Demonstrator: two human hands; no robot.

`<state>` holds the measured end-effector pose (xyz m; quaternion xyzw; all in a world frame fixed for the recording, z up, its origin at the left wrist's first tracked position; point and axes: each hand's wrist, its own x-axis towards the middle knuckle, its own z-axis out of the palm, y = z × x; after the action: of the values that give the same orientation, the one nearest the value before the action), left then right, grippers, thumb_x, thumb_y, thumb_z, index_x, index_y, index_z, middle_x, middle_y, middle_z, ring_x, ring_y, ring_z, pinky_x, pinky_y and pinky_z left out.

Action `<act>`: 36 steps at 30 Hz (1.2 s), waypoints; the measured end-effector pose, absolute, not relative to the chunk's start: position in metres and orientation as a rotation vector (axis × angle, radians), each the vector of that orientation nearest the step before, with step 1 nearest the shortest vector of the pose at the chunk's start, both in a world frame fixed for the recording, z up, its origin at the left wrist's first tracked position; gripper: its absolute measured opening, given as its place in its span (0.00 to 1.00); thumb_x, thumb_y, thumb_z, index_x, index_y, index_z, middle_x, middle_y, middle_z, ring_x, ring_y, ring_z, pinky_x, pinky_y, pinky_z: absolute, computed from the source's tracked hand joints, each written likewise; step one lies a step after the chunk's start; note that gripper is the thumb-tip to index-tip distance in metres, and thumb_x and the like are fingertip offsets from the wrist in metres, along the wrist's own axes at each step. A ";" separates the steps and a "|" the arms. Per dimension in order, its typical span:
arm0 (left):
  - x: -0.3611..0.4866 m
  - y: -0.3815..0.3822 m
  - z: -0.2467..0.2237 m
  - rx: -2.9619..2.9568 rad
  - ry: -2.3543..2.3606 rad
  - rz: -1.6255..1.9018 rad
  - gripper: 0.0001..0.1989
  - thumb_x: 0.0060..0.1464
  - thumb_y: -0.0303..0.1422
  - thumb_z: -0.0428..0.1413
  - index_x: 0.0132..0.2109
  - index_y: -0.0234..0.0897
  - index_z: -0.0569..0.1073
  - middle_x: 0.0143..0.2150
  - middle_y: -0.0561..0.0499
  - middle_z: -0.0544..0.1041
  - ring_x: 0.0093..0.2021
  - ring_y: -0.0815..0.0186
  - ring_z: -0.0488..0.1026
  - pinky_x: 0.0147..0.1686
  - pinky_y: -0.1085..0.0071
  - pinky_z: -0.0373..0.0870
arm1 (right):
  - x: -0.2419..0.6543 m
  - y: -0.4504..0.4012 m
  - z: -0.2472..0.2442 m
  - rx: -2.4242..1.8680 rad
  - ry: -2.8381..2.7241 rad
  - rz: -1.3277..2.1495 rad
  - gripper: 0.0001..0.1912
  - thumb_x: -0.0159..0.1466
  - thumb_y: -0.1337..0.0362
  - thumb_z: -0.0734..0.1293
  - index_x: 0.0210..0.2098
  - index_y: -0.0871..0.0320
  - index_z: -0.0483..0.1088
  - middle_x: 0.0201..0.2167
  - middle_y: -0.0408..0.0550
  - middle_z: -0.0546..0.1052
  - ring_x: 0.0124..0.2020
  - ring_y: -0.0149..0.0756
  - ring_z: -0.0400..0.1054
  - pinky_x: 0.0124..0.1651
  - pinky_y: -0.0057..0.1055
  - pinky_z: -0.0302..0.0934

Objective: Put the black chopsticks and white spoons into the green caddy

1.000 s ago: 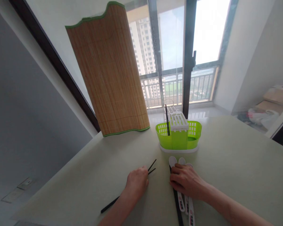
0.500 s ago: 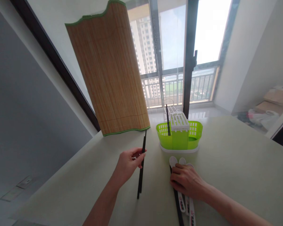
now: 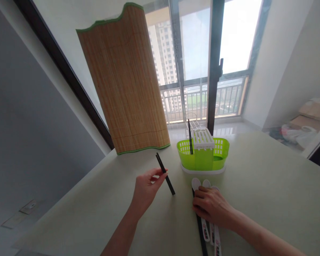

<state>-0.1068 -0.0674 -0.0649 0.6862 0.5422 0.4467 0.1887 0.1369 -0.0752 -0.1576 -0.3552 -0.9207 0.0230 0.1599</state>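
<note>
Black chopsticks (image 3: pixel 169 183) are pinched between the thumb and fingers of my left hand (image 3: pixel 149 185), tilted with their lower ends toward the right. My right hand (image 3: pixel 213 204) rests with curled fingers over white spoons (image 3: pixel 196 184) and black chopsticks (image 3: pixel 202 236) lying on the table; it covers their middles, so how firmly it grips is partly hidden. Beyond the spoons stands a green utensil basket (image 3: pixel 204 159) with a white slotted part (image 3: pixel 203 138) at its centre. Two black chopsticks (image 3: pixel 190 137) stand upright in the basket's left compartment.
A bamboo mat (image 3: pixel 125 85) with green edging stands at the table's far left edge. The pale table (image 3: pixel 269 199) extends around both hands. Behind it are a wire rack (image 3: pixel 191 122) and a window (image 3: pixel 196 46). Boxes and a plastic bag (image 3: pixel 298 133) lie at the far right.
The chopsticks in my left hand have swung from nearly upright to a slant, their lower ends now toward the basket side. My right hand has stayed over the spoons.
</note>
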 end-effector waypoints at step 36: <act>-0.014 0.127 -0.050 2.200 1.505 1.068 0.10 0.49 0.38 0.59 0.32 0.36 0.80 0.29 0.50 0.80 0.31 0.65 0.76 0.29 0.73 0.70 | 0.133 -0.071 -0.170 -1.044 -2.609 0.093 0.07 0.63 0.61 0.62 0.30 0.55 0.68 0.33 0.43 0.73 0.37 0.36 0.64 0.35 0.31 0.51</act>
<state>-0.0135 0.1274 -0.0502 0.7592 0.5194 0.3684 0.1344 0.1328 -0.0706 -0.1698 -0.3663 -0.9153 0.0328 0.1642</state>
